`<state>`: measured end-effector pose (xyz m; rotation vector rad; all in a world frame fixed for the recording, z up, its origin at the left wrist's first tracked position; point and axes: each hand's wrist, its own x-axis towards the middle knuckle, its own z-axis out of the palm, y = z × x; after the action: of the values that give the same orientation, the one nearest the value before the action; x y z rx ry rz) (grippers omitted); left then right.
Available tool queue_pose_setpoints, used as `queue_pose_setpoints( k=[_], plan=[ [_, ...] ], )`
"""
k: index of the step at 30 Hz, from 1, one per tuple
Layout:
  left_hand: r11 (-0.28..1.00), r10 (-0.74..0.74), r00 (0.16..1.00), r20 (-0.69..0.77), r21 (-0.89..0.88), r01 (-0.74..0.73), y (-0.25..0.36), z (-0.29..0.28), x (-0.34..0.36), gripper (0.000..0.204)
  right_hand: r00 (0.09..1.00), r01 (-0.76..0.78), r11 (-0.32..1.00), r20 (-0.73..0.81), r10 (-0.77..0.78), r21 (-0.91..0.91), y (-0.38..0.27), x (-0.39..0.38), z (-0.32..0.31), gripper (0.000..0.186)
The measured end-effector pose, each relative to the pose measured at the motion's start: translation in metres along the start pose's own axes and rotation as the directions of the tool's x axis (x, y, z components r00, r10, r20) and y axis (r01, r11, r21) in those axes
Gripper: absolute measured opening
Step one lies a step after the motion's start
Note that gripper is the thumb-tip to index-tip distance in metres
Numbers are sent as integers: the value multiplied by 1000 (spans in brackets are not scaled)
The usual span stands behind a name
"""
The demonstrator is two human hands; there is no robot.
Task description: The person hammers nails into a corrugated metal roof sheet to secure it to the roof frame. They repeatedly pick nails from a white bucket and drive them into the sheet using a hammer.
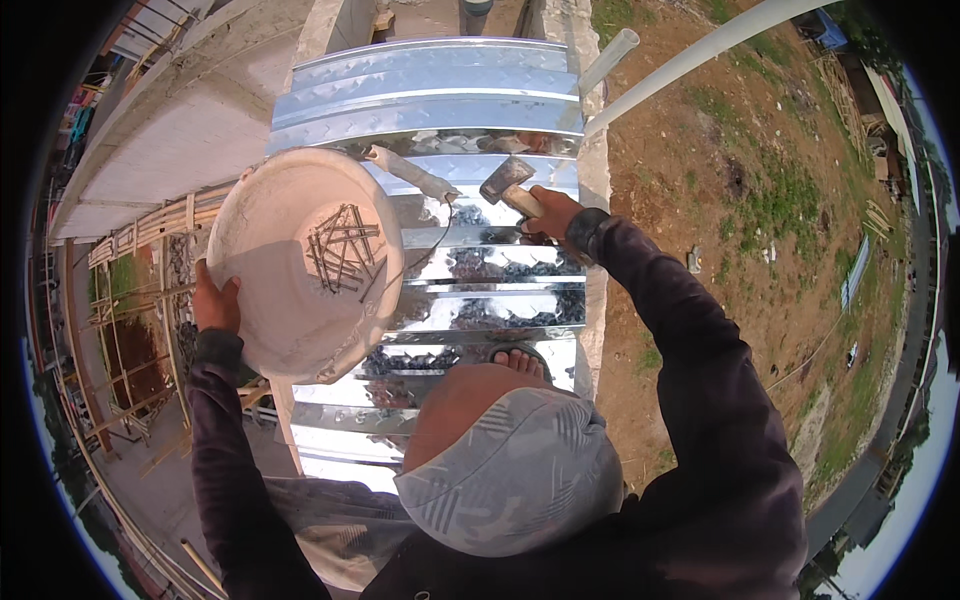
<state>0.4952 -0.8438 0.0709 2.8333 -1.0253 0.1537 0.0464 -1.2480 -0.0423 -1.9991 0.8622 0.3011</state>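
My left hand (217, 298) grips the left rim of a round, dusty bucket (262, 345), its fingers over the outside and thumb on the edge. Inside the bucket lies a loose pile of long nails (342, 250). To the right, my right hand (552, 215) is closed around the short wooden handle of a hammer (507, 180). Its dark metal head points up and left, above the metal sheets. Between bucket and hammer is a pale, dusty tube-like piece (412, 174), with a thin dark wire curving from it towards the bucket's rim.
Shiny ribbed metal sheets (430, 110) span between concrete edges, with my sandalled foot (520, 362) on them. A concrete ledge (594, 300) runs along the right, above grassy brown ground (720, 290) far below. White pipes (700, 62) rise at the upper right. Bamboo scaffolding (130, 350) stands at the left.
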Motion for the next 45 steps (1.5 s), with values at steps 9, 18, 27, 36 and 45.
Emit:
queue_pose_setpoints(
  k=[9, 18, 27, 36, 45],
  plan=[
    [1000, 5, 993, 120, -15, -3, 6, -13, 15, 76, 983, 74, 965, -147, -114, -253, -7, -31, -77, 45],
    [991, -116, 991, 69, -55, 120, 18, -16, -9, 75, 1000, -2, 947, 26, 11, -322, -10, -71, -72, 35],
    [931, -86, 989, 117, -345, 122, 11, -6, -4, 67, 990, -62, 968, -139, 28, -245, 15, -76, -31, 35],
    [985, -97, 995, -28, -149, 92, 11, -6, -16, 61, 934, -58, 982, -356, -10, -180, -18, -47, -48, 36],
    [945, -195, 978, 69, -253, 206, 55, -25, -21, 65, 656, -96, 988, -754, -31, -124, -98, 130, -174, 38]
  ],
)
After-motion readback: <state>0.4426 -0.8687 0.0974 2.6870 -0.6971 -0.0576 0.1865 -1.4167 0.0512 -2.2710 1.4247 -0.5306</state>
